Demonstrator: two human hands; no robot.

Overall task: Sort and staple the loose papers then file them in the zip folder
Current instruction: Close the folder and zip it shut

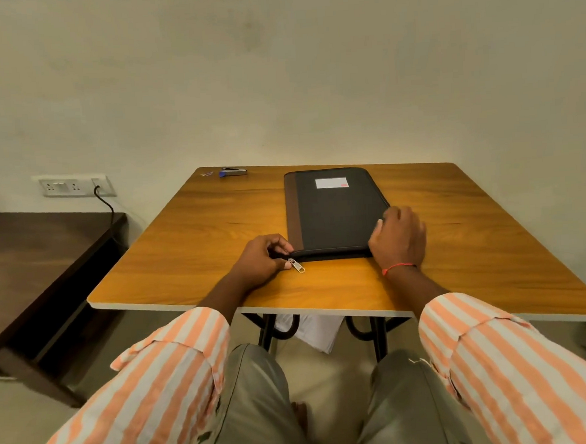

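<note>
Zip folder (332,216): black with a brown strip down its left side. It lies flat on the wooden table (190,248).
Label (331,183): white with a small red patch, at the folder's far end. The writing is too small to read.
Way it points: its long side runs away from the person, and the zip edge is nearest.
Left hand (258,261): pinches the near left corner, with the silver zip pull (296,265) by the thumb.
Right hand (397,239): fingers bent over the near right corner, holding it.
Stapler (233,171): far left of the table, well apart from the folder.
</note>
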